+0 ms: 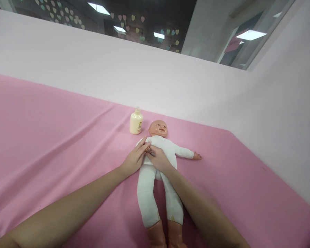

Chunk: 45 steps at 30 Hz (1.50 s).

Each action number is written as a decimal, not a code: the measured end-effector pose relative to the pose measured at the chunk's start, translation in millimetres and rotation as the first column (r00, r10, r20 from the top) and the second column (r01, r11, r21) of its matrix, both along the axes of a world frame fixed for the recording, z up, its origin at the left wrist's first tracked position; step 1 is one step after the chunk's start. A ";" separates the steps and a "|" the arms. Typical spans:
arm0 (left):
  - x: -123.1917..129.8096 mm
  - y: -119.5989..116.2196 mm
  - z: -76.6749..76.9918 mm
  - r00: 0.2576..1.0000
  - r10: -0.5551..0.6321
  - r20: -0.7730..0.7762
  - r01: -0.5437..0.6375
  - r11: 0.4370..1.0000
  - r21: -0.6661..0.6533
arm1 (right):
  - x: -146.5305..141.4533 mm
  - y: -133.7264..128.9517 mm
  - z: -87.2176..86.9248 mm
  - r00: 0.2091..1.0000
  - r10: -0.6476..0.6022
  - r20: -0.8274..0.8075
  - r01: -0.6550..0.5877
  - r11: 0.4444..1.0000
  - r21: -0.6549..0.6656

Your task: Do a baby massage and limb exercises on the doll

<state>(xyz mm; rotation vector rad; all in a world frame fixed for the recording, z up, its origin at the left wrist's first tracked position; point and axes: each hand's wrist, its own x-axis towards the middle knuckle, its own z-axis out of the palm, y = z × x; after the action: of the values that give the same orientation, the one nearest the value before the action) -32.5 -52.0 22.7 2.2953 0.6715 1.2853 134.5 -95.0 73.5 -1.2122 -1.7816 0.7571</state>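
A baby doll in a white cloth suit lies on its back, with its head away from me and its feet near me. Over the left side of its chest, my left hand and my right hand meet around the doll's small hand, which shows only partly between my fingers. My left fingers reach forward along the doll's bent arm, closed on it. From the other side, my right thumb and fingers grip the same little hand. The doll's other arm stretches out to the right, untouched.
A cream pump bottle stands upright left of the doll's head. Under everything lies a pink sheet, creased on the left. A white wall rises behind it, with a dark window above, bearing heart-shaped stickers.
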 end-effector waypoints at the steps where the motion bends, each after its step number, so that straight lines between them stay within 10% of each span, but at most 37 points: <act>1: 0.3 0.0 0.2 1.000 -0.003 0.003 0.003 1.000 -0.004 | 0.2 0.5 -0.8 1.000 -0.008 -0.006 0.008 1.000 0.000; 45: 1.6 7.4 -6.9 0.979 -0.087 0.182 0.094 0.995 -0.031 | -4.6 -3.9 6.0 0.999 -0.022 -0.048 0.021 1.000 -0.013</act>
<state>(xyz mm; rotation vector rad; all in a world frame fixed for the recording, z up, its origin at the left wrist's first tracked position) -30.9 -44.5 15.8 2.1206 0.5194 1.4031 129.9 -98.9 79.4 -1.2094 -1.7243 0.7797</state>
